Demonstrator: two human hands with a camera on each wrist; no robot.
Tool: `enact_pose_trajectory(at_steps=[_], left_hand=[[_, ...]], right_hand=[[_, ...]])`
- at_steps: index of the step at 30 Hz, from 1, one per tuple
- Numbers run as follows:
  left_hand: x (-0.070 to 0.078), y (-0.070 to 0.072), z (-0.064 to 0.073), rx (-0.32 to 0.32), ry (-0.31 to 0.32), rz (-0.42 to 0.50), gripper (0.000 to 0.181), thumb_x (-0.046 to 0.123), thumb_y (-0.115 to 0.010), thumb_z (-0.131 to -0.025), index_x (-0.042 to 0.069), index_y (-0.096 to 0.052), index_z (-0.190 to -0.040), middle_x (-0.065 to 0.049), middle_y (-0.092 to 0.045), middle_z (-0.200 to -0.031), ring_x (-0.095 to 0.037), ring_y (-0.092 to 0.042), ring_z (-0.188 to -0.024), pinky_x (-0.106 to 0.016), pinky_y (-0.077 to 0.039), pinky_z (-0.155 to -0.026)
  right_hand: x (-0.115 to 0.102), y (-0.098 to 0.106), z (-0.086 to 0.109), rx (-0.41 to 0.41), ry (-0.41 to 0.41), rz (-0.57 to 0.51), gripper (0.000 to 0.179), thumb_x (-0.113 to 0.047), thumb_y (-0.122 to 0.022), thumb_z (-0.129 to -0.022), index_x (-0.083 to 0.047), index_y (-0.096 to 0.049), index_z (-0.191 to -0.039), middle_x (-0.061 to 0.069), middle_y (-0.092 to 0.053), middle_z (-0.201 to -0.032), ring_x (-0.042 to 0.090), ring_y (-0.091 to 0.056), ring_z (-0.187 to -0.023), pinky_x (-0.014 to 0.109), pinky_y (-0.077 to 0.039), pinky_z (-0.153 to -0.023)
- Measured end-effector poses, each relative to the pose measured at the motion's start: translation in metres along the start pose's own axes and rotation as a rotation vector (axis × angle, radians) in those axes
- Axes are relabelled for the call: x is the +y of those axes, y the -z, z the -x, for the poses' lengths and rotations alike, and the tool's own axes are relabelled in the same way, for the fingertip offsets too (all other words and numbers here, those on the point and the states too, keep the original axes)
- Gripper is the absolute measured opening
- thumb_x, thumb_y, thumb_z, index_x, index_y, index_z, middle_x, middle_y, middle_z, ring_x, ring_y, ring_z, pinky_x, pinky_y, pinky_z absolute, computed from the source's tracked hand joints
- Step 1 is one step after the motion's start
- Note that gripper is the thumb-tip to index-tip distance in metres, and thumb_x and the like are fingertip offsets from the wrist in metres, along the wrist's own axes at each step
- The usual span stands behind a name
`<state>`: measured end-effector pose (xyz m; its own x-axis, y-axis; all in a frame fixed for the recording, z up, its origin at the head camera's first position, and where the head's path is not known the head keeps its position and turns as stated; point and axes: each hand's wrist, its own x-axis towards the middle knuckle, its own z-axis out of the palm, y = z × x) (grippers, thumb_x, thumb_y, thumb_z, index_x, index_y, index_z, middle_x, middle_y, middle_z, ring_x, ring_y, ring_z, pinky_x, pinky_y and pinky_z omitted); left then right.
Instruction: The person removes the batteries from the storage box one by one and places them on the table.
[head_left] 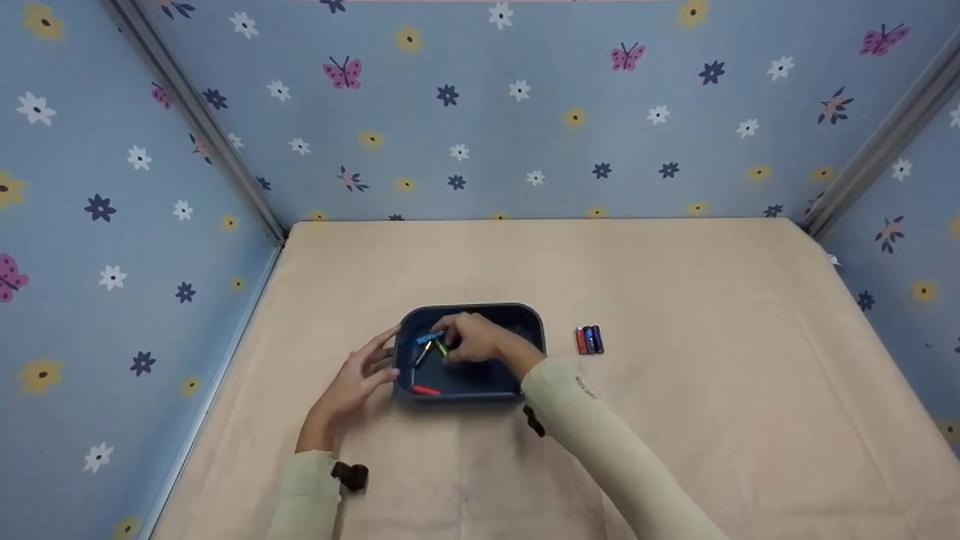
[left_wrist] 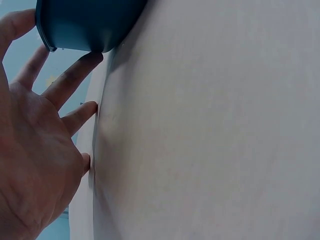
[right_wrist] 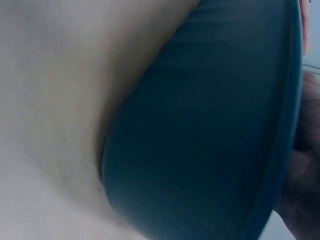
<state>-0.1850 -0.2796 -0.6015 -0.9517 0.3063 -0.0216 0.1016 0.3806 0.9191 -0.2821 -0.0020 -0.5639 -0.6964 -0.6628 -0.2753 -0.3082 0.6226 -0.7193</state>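
Observation:
A dark blue rectangular bin (head_left: 469,396) stands on the table. My left hand (head_left: 352,382) steadies its left side, thumb and fingers spread; in the left wrist view, fingertips (left_wrist: 95,57) meet the bin's outer wall. My right hand (head_left: 476,337) reaches down inside, its index finger and thumb apart over a small group of batteries. Beside those fingertips lie a light blue battery (head_left: 429,338), a green battery (head_left: 441,348) and a black battery with a gold end (head_left: 423,354). Nearer the front wall is a red battery (head_left: 426,390). The bin's side blocks most of the right hand in the right wrist view.
To the right of the bin, a red battery (head_left: 580,341), a blue battery (head_left: 589,340) and a dark blue battery (head_left: 598,339) lie side by side. A beige cloth covers the table (head_left: 712,300). Flower-patterned blue panels (head_left: 480,112) enclose the back and both sides.

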Motion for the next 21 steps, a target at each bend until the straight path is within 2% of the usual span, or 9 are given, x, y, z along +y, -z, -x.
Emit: enact_pose_trajectory(at_steps=[2,5,6,10,11,12,15,17,21], left_hand=[[0.001,0.0,0.0,0.007,0.001,-0.007,0.072,0.013,-0.068,-0.112,0.017,-0.038,-0.177,-0.025,-0.053,-0.173,-0.051,-0.055,-0.158,-0.079,-0.004,-0.14],[0.0,0.0,0.0,0.006,-0.007,-0.012,0.072,0.014,-0.068,-0.112,0.016,-0.037,-0.177,-0.026,-0.052,-0.173,-0.053,-0.055,-0.157,-0.083,0.007,-0.137],[0.0,0.0,-0.001,0.005,-0.004,-0.002,0.072,0.013,-0.068,-0.112,0.015,-0.037,-0.177,-0.026,-0.051,-0.174,-0.054,-0.054,-0.158,-0.082,0.005,-0.138],[-0.001,0.0,0.0,-0.013,-0.009,0.033,0.073,0.011,-0.066,-0.112,0.013,-0.034,-0.178,-0.028,-0.05,-0.174,-0.054,-0.052,-0.16,-0.077,-0.019,-0.139],[-0.001,0.0,0.0,-0.015,-0.008,0.039,0.073,0.011,-0.066,-0.112,0.013,-0.034,-0.178,-0.029,-0.05,-0.173,-0.054,-0.051,-0.16,-0.076,-0.019,-0.139],[-0.001,0.0,0.0,-0.017,-0.011,0.042,0.073,0.011,-0.066,-0.113,0.013,-0.034,-0.178,-0.029,-0.05,-0.174,-0.054,-0.051,-0.16,-0.076,-0.017,-0.14],[-0.001,-0.001,0.0,-0.006,-0.011,0.022,0.073,0.012,-0.066,-0.112,0.015,-0.035,-0.178,-0.03,-0.054,-0.17,-0.055,-0.053,-0.159,-0.079,0.008,-0.139],[-0.001,-0.001,0.0,0.002,-0.011,0.007,0.073,0.012,-0.067,-0.112,0.016,-0.036,-0.178,-0.03,-0.057,-0.168,-0.056,-0.054,-0.157,-0.081,0.019,-0.134],[-0.001,-0.001,0.0,0.007,-0.008,-0.014,0.072,0.014,-0.068,-0.112,0.017,-0.038,-0.177,-0.031,-0.061,-0.163,-0.056,-0.056,-0.156,-0.081,0.022,-0.133]], right_hand=[[0.006,-0.005,-0.008,0.007,-0.017,0.018,0.061,-0.017,-0.088,-0.098,-0.014,-0.067,-0.155,0.014,-0.08,-0.134,0.024,-0.075,-0.125,0.042,-0.061,-0.113],[0.018,-0.014,-0.022,0.014,-0.044,0.046,0.063,-0.025,-0.09,-0.097,-0.019,-0.068,-0.155,0.009,-0.08,-0.133,0.02,-0.074,-0.123,0.041,-0.062,-0.112],[0.02,-0.017,-0.025,0.02,-0.053,0.058,0.063,-0.028,-0.091,-0.096,-0.021,-0.068,-0.155,0.009,-0.081,-0.133,0.02,-0.074,-0.123,0.042,-0.062,-0.112],[0.029,-0.026,-0.038,0.055,-0.079,0.09,0.066,-0.033,-0.094,-0.093,-0.024,-0.07,-0.154,0.006,-0.083,-0.128,0.019,-0.076,-0.117,0.043,-0.064,-0.106],[0.031,-0.027,-0.04,0.065,-0.081,0.105,0.067,-0.034,-0.095,-0.092,-0.024,-0.071,-0.153,0.005,-0.083,-0.126,0.018,-0.076,-0.114,0.042,-0.064,-0.103],[0.032,-0.029,-0.041,0.073,-0.084,0.116,0.067,-0.034,-0.095,-0.091,-0.024,-0.071,-0.153,0.004,-0.084,-0.124,0.018,-0.076,-0.112,0.042,-0.065,-0.101],[0.034,-0.032,-0.045,0.083,-0.097,0.13,0.068,-0.033,-0.096,-0.091,-0.025,-0.071,-0.153,0.002,-0.082,-0.12,0.017,-0.074,-0.105,0.042,-0.064,-0.095],[0.035,-0.033,-0.046,0.087,-0.106,0.132,0.067,-0.033,-0.096,-0.09,-0.026,-0.071,-0.153,0.0,-0.081,-0.118,0.016,-0.073,-0.103,0.043,-0.063,-0.093],[0.035,-0.032,-0.046,0.082,-0.122,0.122,0.065,-0.033,-0.096,-0.091,-0.026,-0.072,-0.15,-0.001,-0.08,-0.116,0.015,-0.071,-0.101,0.045,-0.062,-0.092]])
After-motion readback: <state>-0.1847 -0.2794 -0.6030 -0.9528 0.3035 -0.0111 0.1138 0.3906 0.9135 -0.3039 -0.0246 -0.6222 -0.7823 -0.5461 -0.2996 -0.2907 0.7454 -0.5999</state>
